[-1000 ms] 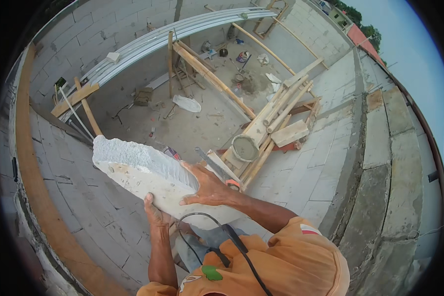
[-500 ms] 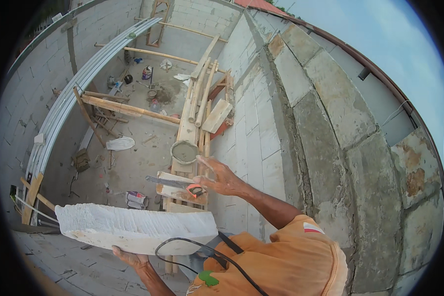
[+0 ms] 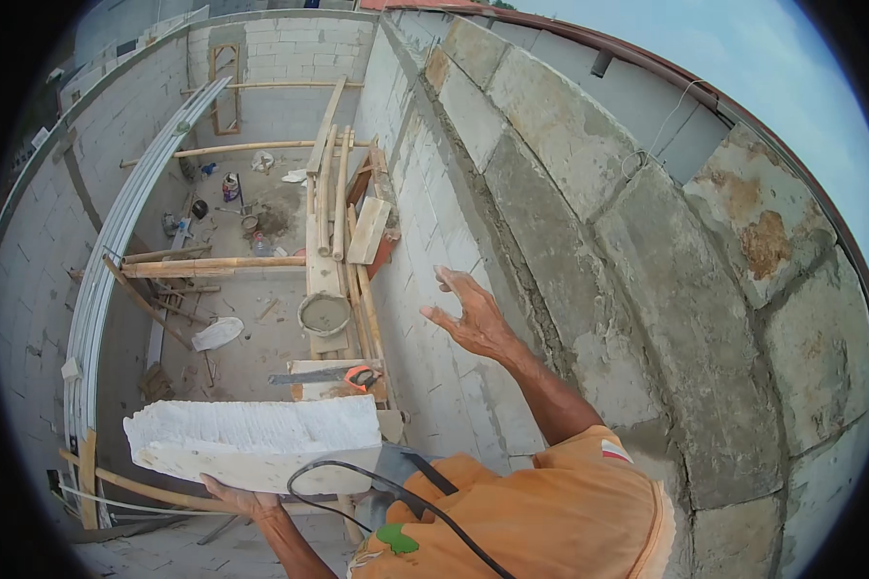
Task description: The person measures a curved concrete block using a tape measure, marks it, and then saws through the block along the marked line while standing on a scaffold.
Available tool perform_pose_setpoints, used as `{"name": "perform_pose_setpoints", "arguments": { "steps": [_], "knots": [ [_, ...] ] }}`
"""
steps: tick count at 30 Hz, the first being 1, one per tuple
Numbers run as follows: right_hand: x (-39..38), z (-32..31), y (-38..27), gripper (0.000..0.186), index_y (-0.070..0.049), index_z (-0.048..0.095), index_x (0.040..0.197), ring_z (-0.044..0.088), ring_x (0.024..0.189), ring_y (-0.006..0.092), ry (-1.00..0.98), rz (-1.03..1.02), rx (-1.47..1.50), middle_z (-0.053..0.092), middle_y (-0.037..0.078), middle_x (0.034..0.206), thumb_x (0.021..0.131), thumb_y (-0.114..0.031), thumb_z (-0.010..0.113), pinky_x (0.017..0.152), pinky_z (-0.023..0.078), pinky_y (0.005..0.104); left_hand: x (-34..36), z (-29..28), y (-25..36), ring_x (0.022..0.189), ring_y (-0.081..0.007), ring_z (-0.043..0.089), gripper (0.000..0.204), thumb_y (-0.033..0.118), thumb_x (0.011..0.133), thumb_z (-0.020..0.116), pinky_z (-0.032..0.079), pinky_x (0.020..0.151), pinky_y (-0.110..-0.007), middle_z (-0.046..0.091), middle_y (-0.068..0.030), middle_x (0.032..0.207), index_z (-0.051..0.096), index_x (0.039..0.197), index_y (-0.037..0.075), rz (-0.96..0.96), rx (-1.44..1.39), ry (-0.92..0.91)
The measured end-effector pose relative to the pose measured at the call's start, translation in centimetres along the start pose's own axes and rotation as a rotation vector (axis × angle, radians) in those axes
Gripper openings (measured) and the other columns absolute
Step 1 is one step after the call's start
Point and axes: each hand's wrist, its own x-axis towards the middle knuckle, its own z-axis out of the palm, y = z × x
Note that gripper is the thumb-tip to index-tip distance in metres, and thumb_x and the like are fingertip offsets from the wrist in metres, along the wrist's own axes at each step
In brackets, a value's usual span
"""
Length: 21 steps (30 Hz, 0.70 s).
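Observation:
A long white aerated concrete block [image 3: 261, 467] with a rough, ridged upper face lies in front of my body, at lower left. My left hand [image 3: 242, 498] grips it from underneath, its fingers partly hidden by the block. Nothing is in my right hand [image 3: 475, 317], which is raised beside the wall on the right with thumb and fingers apart. A hand saw with an orange and black handle [image 3: 362, 377] rests on a piece of block [image 3: 323, 390] on the scaffold planks. Just beyond it stands a round bucket of grey mortar [image 3: 324, 314].
The block wall [image 3: 637, 338] with mortared joints rises on my right. Bamboo poles [image 3: 212, 267] cross the room, and long metal profiles [image 3: 116, 261] lean at the left. Another block [image 3: 367, 232] sits farther along the planks. Tools and a white sack [image 3: 217, 334] lie on the floor below.
My right hand has moved away from the saw handle, up and right toward the wall. The view has turned rightward. The block stays in my left hand.

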Motion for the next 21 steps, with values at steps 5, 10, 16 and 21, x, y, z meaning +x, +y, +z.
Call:
{"name": "perform_pose_setpoints", "arguments": {
  "steps": [5,10,16,21],
  "knots": [
    [-3.5,-11.3,0.9,0.059,0.007,0.049,0.135,0.057,0.116,0.0415,0.507,-0.017,-0.339,0.056,0.029,0.125,0.089,-0.021,0.073,0.097,0.047,0.0489,-0.7,6.2,-1.9,0.142,-0.0315,0.032,0.078,0.054,0.09,0.058,0.026,0.117,-0.053,0.031,-0.0081,0.158,0.032,0.153,0.017,-0.127,-0.023,-0.131],
    [-8.9,-17.6,1.2,0.053,0.006,0.05,0.134,0.056,0.117,0.0431,0.741,0.071,-0.519,0.056,0.029,0.126,0.089,-0.012,0.072,0.098,0.047,0.0498,-1.7,9.0,-3.3,0.143,-0.0313,0.031,0.078,0.053,0.092,0.056,0.025,0.118,-0.053,0.03,-0.0083,0.159,0.03,0.154,0.015,-0.184,-0.013,-0.163],
    [-13.6,-20.4,2.5,0.051,0.003,0.052,0.134,0.055,0.12,0.0415,0.834,0.037,-0.774,0.057,0.026,0.128,0.087,-0.006,0.071,0.098,0.047,0.0498,-2.2,11.6,-6.9,0.142,-0.0309,0.032,0.078,0.054,0.093,0.055,0.027,0.118,-0.051,0.031,-0.008,0.159,0.029,0.154,0.014,-0.265,0.021,-0.239],
    [-15.8,-22.9,3.2,0.052,-0.001,0.054,0.134,0.057,0.117,0.0358,0.844,0.001,-1.06,0.059,0.018,0.127,0.086,-0.005,0.071,0.095,0.051,0.0456,-1.5,13.8,-10.5,0.139,-0.0296,0.037,0.072,0.055,0.095,0.053,0.032,0.115,-0.048,0.034,-0.0075,0.157,0.035,0.151,0.014,-0.171,0.167,-0.229]
  ]
}}
